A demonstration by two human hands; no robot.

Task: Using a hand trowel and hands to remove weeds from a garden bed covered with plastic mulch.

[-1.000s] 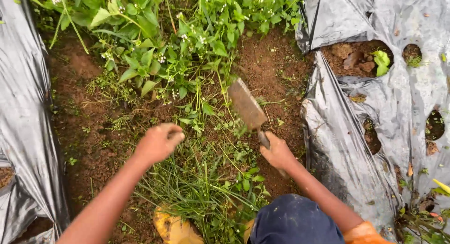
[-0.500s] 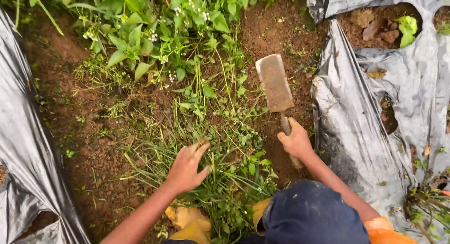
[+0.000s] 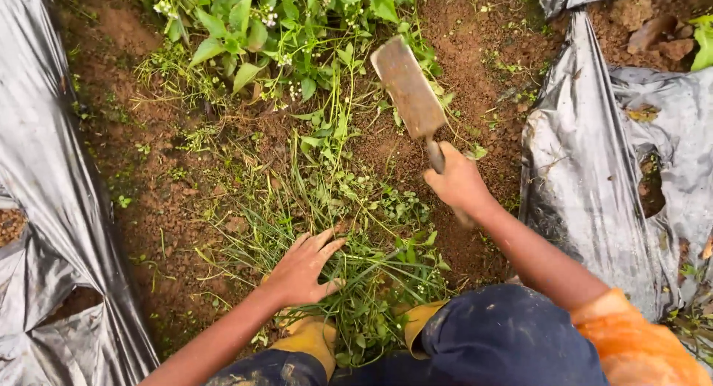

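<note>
- Between two runs of grey plastic mulch sheeting point(image 3: 594, 178), on a furrow of bare red-brown soil point(image 3: 148, 178), a person crouches over a patch of weeds.
- Right hand point(image 3: 459, 184): fingers wrapped fully round the handle of a short hand hoe point(image 3: 410, 89), fist closed tight. Grip sits just below the blade's neck, which looks chosen for control in close chopping rather than reach.
- Hoe blade: flat, rusty, soil-caked, raised off the ground and tilted away from the body, over the edge of the weed patch. Not touching soil as far as I can tell.
- Left hand point(image 3: 304, 271): fingers spread wide and flat, palm down on a mat of grassy weeds point(image 3: 349, 230). Holds nothing yet; it seems to press or gather the stems, kept well to the side of the blade's line.
- Broad-leaved plants with small white flowers point(image 3: 275, 30) stand at the far end of the furrow, beyond the blade.
- Yellow rubber boots point(image 3: 312, 338) planted just behind the weed mat, either side of it; dark trousers point(image 3: 505, 341) and an orange sleeve point(image 3: 639, 341) at the near edge.
- Planting holes in the sheeting at right show soil and a seedling leaf.
</note>
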